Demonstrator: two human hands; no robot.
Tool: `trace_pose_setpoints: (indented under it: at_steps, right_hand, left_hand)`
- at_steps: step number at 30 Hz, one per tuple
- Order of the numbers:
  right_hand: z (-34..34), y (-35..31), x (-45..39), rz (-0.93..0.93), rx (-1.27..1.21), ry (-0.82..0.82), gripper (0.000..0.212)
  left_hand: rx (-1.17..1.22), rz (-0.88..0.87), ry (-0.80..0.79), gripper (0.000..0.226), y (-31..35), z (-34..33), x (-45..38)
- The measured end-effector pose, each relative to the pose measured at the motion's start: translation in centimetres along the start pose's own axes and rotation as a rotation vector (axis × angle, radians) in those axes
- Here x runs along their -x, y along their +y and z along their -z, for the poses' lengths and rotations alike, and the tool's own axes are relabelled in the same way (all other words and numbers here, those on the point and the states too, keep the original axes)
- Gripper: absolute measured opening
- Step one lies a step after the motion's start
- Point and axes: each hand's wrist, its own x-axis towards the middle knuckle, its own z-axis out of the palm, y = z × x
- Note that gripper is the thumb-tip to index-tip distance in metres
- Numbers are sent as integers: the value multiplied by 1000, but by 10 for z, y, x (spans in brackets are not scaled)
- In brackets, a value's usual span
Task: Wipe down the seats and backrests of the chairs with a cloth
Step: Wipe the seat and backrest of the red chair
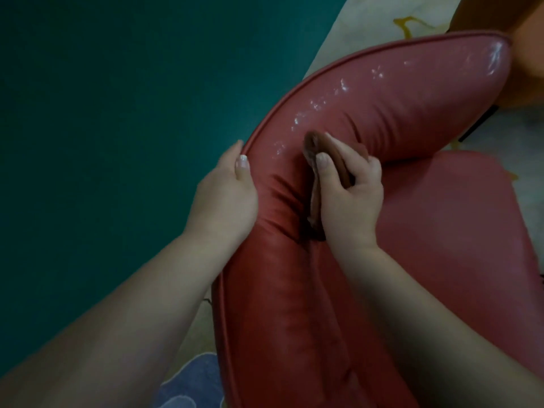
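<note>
Right hand [347,198], fingers curled round a folded brown cloth [323,160], presses it on the curved pink leatherette chair backrest [397,101], whose long axis arcs up-right, while left hand [226,195] clasps the rim; seat [456,231] lies right.

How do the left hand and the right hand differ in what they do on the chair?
The left hand grips the piped top edge of the backrest, while the right hand presses on its inner face. The left hand holds no cloth; the right hand holds the brown cloth. Both touch the same pink backrest.
</note>
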Motion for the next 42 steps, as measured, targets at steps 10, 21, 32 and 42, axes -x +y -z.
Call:
trace_pose_setpoints:
  at_steps: [10, 21, 32, 42]
  right_hand:
    - [-4, -8, 9, 373, 304, -286, 33]
    - [-11, -17, 10, 438, 381, -282, 32]
    - [-31, -26, -5, 268, 442, -27, 34]
    - [-46, -30, -53, 144, 574, 182, 31]
  left_hand:
    - [102, 20, 118, 37, -3, -6, -10]
    - [86, 7, 110, 36, -9, -7, -9]
    - [216, -21, -48, 40, -8, -4, -18]
    - [1, -100, -246, 40, 35, -24, -93]
